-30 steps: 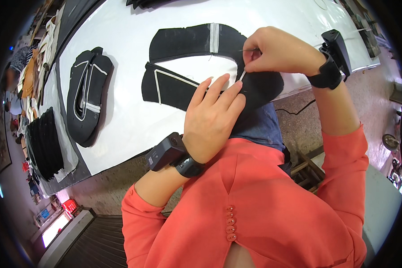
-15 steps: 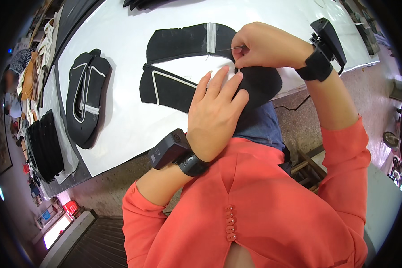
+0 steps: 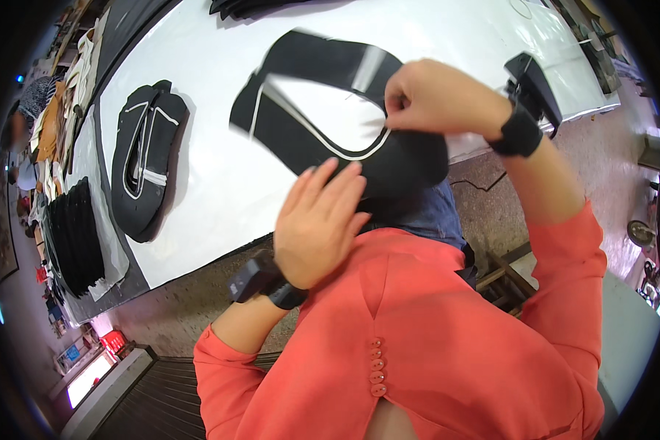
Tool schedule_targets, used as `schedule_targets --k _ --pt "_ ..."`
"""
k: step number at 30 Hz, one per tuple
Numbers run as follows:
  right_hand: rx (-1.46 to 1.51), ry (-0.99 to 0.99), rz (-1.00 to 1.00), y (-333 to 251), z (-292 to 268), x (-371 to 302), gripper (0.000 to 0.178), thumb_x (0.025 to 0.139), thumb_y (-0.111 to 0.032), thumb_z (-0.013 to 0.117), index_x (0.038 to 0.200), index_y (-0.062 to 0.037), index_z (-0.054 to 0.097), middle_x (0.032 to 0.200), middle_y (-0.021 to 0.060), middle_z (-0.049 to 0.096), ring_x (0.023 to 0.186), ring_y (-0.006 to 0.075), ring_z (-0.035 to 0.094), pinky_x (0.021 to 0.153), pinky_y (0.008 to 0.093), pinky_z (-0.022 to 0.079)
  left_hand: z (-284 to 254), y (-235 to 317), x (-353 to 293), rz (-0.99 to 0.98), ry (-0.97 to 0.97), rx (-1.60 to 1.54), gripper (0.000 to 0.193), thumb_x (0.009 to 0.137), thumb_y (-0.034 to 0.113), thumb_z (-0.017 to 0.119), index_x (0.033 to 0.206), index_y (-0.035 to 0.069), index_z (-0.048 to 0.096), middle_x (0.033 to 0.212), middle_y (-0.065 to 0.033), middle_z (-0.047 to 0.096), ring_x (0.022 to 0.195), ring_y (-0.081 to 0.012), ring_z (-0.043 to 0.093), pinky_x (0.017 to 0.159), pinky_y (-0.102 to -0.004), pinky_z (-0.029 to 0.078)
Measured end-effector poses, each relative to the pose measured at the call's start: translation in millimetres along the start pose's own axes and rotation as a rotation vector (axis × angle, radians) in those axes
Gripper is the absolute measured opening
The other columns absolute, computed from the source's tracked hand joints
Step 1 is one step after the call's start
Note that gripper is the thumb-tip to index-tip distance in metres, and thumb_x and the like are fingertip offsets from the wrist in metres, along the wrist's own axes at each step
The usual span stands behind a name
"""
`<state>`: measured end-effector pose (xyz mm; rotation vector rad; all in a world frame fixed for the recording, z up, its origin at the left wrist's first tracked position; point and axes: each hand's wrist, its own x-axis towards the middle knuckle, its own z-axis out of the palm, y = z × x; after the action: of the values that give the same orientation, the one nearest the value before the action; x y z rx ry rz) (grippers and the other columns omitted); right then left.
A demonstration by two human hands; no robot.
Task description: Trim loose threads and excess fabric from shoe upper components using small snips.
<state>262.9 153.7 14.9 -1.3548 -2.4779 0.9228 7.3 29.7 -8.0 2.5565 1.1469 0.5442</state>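
A black shoe upper [image 3: 315,55], curved round a wide opening, lies partly on the white tabletop and partly over its near edge. Narrow white tape [image 3: 352,155] follows the inner edge of the opening up to my right fingertips. My left hand [image 3: 315,224] rests at the near side of the upper, fingers stretched out and holding nothing. At the opening's right end, my right hand [image 3: 433,99] is closed in a pinch. A thin metal tool, blurred and mostly hidden, sits in it; its exact kind cannot be made out.
Another black upper [image 3: 141,205] with white tape lies at the left on the white tabletop [image 3: 205,213]. Stacked black pieces [image 3: 73,242] stand at the far-left edge, and more black pieces [image 3: 249,6] lie at the back. A dark cable [image 3: 484,182] hangs beyond the near edge.
The upper has turned and shifted, its left end swinging up, and is blurred by motion. My left hand has slid toward me and left. My right hand has lowered slightly, staying closed.
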Motion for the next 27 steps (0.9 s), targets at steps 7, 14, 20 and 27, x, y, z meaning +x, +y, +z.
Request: schedule_targets --k 7,14,20,27 --pt "0.135 0.129 0.201 -39.5 41.7 -24.9 0.021 0.08 -0.019 0.075 0.081 0.002 0.073 0.069 0.0181 0.067 0.063 0.0307 0.066 0.062 0.0382 0.052 -1.1 -17.1 5.5 -0.009 0.139 0.044 0.033 0.087 0.001 0.069 0.12 0.002 0.065 0.133 -0.0146 0.066 0.126 -0.0363 0.061 0.107 -0.0507 0.046" --pt "0.296 0.074 0.177 -34.2 34.0 -27.6 0.024 0.082 -0.021 0.076 0.083 0.003 0.071 0.065 0.0125 0.063 0.059 0.0199 0.062 0.058 0.0334 0.049 11.9 -2.0 15.8 0.087 0.075 -0.051 0.03 0.086 0.002 0.071 0.115 0.001 0.066 0.131 -0.0149 0.065 0.125 -0.0336 0.062 0.105 -0.0482 0.049" --pt "0.343 -0.008 0.283 -33.3 21.5 -30.8 0.018 0.08 -0.015 0.066 0.079 0.0025 0.071 0.066 0.0142 0.066 0.057 0.0229 0.068 0.058 0.0352 0.053 11.9 -1.9 18.9 0.122 0.054 0.025 0.029 0.083 0.001 0.07 0.112 0.001 0.067 0.13 -0.0145 0.065 0.123 -0.0331 0.062 0.103 -0.0483 0.05" --pt "0.214 0.013 0.189 -28.2 26.8 -26.7 0.02 0.081 -0.015 0.069 0.08 0.005 0.067 0.063 0.0107 0.061 0.058 0.019 0.062 0.056 0.0314 0.049 8.1 -1.5 27.1 0.16 0.05 0.068 0.026 0.081 0.001 0.066 0.107 0.003 0.064 0.128 -0.0107 0.066 0.118 -0.032 0.061 0.1 -0.0474 0.049"
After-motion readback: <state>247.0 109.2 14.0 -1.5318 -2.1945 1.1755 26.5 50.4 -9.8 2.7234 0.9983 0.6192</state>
